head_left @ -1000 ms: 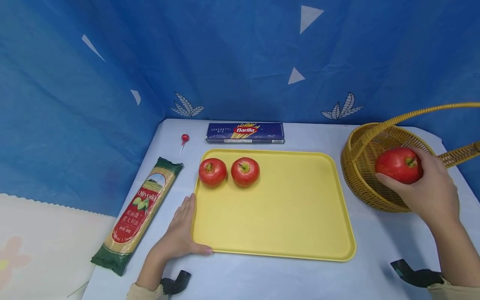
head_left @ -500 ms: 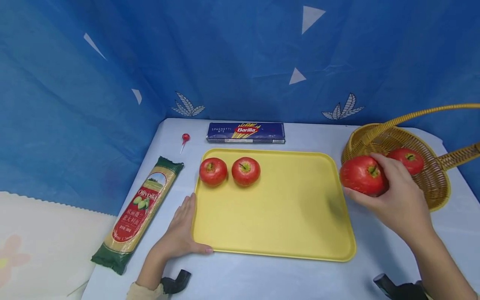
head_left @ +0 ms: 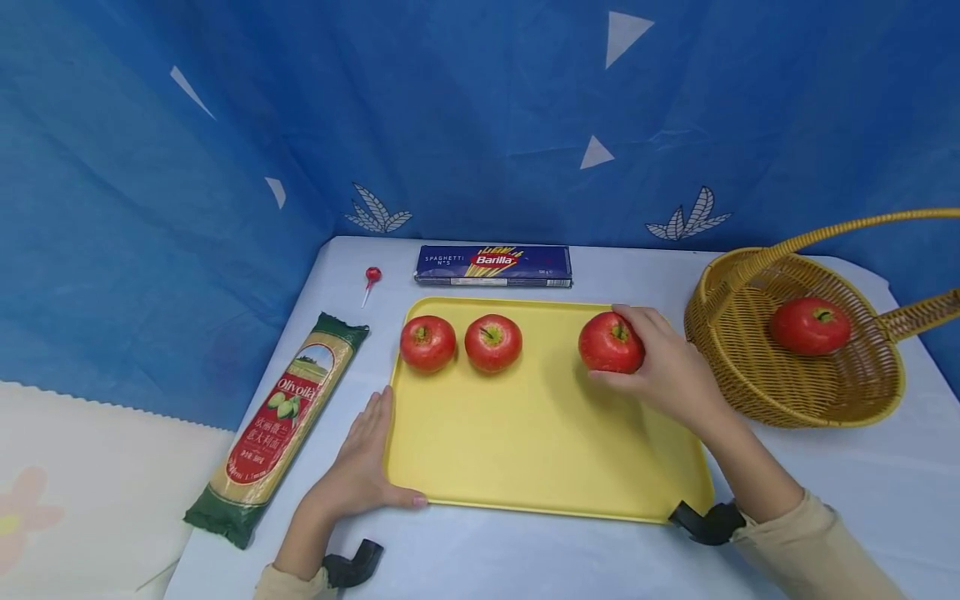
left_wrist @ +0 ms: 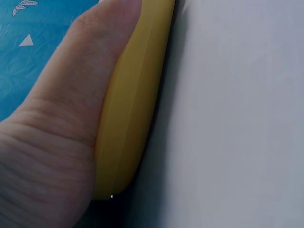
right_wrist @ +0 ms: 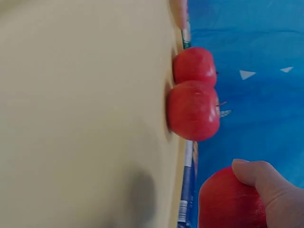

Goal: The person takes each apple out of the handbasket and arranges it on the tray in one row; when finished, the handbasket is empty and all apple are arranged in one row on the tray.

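My right hand (head_left: 671, 367) grips a red apple (head_left: 610, 342) above the right half of the yellow tray (head_left: 540, 450). In the right wrist view this held apple (right_wrist: 230, 202) hangs apart from the tray, whose surface shows its shadow. Two more red apples, a left one (head_left: 427, 343) and a right one (head_left: 492, 342), sit side by side in the tray's far left corner. At the tray's near left corner my left hand (head_left: 360, 467) rests with straight fingers along the left edge and thumb along the front edge. The left wrist view shows that thumb (left_wrist: 90, 61) against the tray's side.
A wicker basket (head_left: 720, 367) with a tall handle stands at the right, one red apple (head_left: 810, 326) inside. Behind the tray lies a blue spaghetti box (head_left: 492, 266). A red lollipop (head_left: 372, 275) and a long spaghetti packet (head_left: 277, 429) lie to the left.
My right hand has lifted an apple out of the basket and carried it left over the tray. Another apple stays in the basket. My left hand has not moved.
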Motion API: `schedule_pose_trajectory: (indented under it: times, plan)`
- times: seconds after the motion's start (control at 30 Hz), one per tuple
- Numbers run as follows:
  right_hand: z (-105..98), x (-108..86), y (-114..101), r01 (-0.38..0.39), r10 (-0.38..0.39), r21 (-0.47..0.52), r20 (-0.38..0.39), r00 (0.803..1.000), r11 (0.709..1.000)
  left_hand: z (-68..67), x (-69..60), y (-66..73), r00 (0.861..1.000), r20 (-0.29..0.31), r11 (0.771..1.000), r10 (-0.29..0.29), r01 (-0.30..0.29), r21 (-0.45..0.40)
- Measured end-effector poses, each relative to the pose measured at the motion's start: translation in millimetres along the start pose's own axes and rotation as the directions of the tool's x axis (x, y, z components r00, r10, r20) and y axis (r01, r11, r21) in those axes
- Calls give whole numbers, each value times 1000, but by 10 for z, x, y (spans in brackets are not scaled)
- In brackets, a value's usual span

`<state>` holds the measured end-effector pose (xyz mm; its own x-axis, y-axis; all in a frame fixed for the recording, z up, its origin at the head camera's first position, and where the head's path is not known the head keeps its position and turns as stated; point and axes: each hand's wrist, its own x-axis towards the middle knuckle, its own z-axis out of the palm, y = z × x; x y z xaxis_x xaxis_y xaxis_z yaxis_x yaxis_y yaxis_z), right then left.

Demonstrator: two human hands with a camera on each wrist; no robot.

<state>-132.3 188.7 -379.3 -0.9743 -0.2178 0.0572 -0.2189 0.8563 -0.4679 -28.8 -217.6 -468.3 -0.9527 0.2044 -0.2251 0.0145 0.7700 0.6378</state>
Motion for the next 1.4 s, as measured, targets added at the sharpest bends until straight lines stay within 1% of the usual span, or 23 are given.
schedule_pose_trajectory:
  times: [0.17,0.33,0.6,0.9,1.03,1.27,1.4]
  plan:
    - [186,199,-16,-3,4,-20,93,996,1000,-1,4,2,1000,6,1000,-1,1,0]
    - [313,333,-49,-1,5,-32,150,989,999,-4,6,2,1000,10,1000,-6,6,-6]
    - [393,431,-86,20,-11,-50,181,983,999,-5,4,-1,1000,8,1000,-2,2,-3]
    - [441,474,-95,5,3,-37,206,979,999,1,6,-6,1000,9,1000,-7,7,-2]
    - [470,491,-89,-16,18,-9,219,976,1000,3,9,-5,1000,10,1000,-8,8,-1]
    - [543,496,-72,-74,44,118,241,970,990,9,11,-11,1000,5,1000,-2,2,-6]
    - [581,483,-81,-70,35,139,240,970,988,22,12,-29,1000,1,1000,-4,4,19]
